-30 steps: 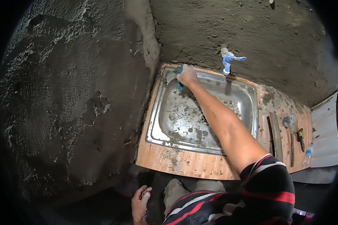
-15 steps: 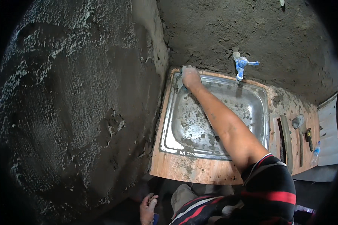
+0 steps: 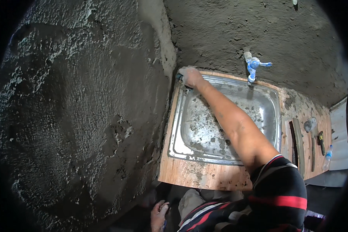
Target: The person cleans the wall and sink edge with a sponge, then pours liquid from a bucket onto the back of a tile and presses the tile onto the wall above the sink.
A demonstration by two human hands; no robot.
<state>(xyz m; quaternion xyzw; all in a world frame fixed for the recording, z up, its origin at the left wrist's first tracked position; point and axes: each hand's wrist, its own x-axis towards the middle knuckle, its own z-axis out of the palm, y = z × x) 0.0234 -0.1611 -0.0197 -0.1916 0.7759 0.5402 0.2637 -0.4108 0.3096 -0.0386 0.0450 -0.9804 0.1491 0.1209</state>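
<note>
My right hand (image 3: 190,77) is at the far left corner of the metal sink (image 3: 224,159), its fingers closed around a mortar-smeared blue-green piece (image 3: 179,76), like a sponge or rag. Most of that piece is hidden under the hand. My right arm stretches diagonally over the basin, which is spotted with grey mortar. The sink is set in a wood-patterned countertop (image 3: 181,172). Down by my legs, below the counter's front edge, my left hand (image 3: 158,216) has its fingers curled in. Whether it holds anything, I cannot make out.
Wet grey plaster covers the left wall (image 3: 77,100) and the back wall (image 3: 208,34). A blue-and-white tap (image 3: 252,67) juts over the sink's back rim. On the right lie a long bar (image 3: 298,145), a hammer-like tool (image 3: 312,143), a yellow-black tool (image 3: 321,143) and a plastic bottle (image 3: 328,156).
My right hand has slid left and slightly nearer along the corner, turning so the blue-green piece shows at its left side. My left hand has shifted slightly right and nearer. The view has moved slightly.
</note>
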